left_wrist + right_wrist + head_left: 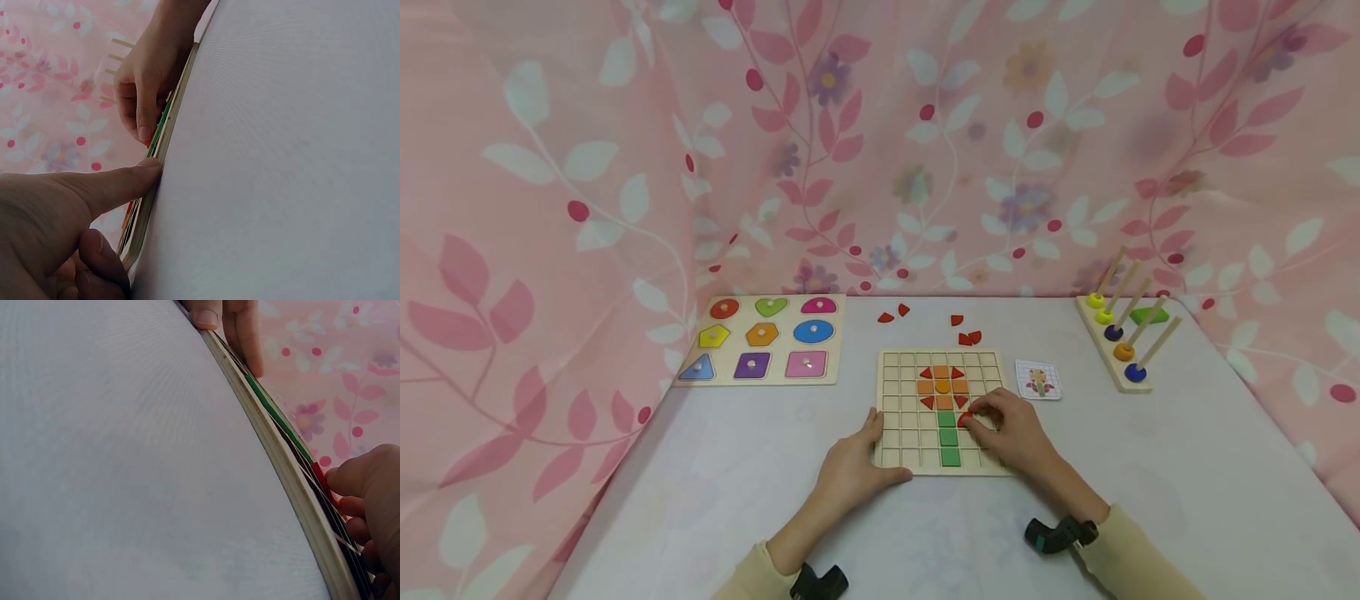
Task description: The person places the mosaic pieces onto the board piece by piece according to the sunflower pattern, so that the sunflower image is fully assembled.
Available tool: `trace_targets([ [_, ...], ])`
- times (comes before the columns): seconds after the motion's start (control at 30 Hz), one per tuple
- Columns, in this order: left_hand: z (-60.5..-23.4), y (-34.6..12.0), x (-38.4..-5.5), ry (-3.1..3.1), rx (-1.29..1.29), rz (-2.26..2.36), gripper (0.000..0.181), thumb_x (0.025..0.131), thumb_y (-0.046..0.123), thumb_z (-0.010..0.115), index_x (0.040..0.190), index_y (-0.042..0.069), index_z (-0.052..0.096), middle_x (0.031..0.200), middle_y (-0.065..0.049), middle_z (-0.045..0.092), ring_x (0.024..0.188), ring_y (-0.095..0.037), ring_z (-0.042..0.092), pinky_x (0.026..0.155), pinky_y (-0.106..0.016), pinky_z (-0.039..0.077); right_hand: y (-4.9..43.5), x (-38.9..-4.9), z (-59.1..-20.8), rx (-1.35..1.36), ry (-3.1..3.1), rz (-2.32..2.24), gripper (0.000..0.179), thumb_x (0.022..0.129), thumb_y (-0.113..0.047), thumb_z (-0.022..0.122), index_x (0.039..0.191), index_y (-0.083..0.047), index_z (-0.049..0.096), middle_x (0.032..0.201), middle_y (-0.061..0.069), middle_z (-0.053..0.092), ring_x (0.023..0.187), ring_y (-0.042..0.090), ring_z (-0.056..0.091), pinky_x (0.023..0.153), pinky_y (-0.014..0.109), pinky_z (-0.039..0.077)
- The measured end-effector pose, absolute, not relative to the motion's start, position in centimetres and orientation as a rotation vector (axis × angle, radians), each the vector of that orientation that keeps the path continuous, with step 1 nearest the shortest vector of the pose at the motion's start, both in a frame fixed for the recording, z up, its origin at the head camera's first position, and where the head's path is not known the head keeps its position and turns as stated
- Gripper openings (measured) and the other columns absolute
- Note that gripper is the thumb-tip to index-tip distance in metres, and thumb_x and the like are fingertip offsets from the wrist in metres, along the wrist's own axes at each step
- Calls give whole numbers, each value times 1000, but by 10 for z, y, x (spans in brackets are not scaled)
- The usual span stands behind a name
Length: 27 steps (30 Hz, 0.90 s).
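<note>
A square wooden grid board (902,437) lies on the white table. My left hand (848,467) holds its near left corner, the thumb on the front edge and the fingers along the left side. Between thumb and fingertips, my right hand (1018,429) pinches a red piece (964,419) with a curved edge, just right of the top green square (947,419). Green squares run in a column below a flower of orange squares (942,372), red triangles (927,402) and an orange round centre (942,387). In the right wrist view the red piece (324,481) touches or nearly touches the board.
Several loose red pieces (975,337) lie behind the board. A pattern card (1038,380) sits to its right. Back left is a shape puzzle board (772,371); back right stands a peg stand (1093,327) with coloured rings and a green piece (1150,316). A floral curtain (880,167) borders the table.
</note>
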<state>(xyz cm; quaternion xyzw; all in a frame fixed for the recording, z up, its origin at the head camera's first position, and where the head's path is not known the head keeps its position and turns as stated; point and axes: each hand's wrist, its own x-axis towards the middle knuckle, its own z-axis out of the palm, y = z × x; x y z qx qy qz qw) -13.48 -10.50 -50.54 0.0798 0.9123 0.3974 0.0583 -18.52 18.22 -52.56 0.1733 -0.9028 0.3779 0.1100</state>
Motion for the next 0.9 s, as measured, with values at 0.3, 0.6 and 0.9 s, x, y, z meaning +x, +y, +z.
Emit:
trace_targets([
  [0.3,-508,-105,-135,2770,254,1202,105,76,40,96,156,-5,46,167,-19,39,148,-37,48,108,-55,50,185,-186,-527,574,-2611,1117,16,86,-16,89,98,-13,79,93,-4,68,78,9,51,66,23,44],
  [0.6,-506,-106,-135,2767,263,1192,104,77,40,96,157,-5,46,166,-20,39,147,-38,49,108,-54,51,182,-184,-521,528,-2669,1142,15,89,-20,88,99,-14,79,96,-3,69,81,12,53,70,25,45],
  [0.9,-505,-105,-135,2758,250,1200,104,78,40,95,157,-4,45,167,-18,38,148,-36,48,108,-54,50,184,-184,-517,523,-2744,1110,17,89,-20,88,103,-15,79,97,-5,66,83,14,53,71,25,46],
])
